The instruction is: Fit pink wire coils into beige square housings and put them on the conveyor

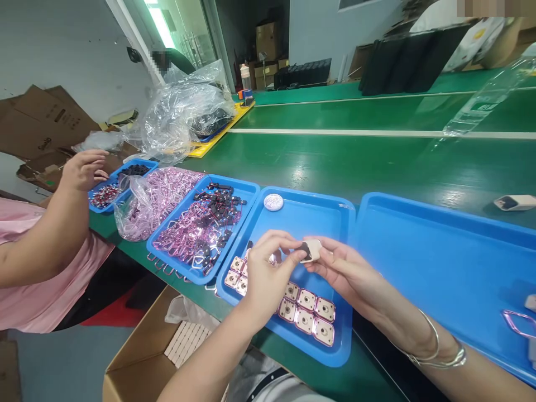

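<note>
Both my hands meet above a blue tray (310, 206) and pinch one small cream plastic housing (314, 249) with a dark part on its left end. My left hand (268, 273) grips the dark end between thumb and fingers. On the opposite end, my right hand (345, 271) has its fingertips closed. Below them in the tray lie rows of square cream pieces (307, 320) with pink metallic rims and a round hole each; my left hand hides part of these rows. A round white speckled disc (273, 202) lies near the tray's far edge.
Left stands a blue tray of pink metal rings and black parts (201, 223), beside a bag of pink rings (167, 190). A co-worker's hand (86, 167) hovers over another tray. Right are a larger blue tray (419, 223), a similar housing (515, 202) and a plastic bottle (481, 106).
</note>
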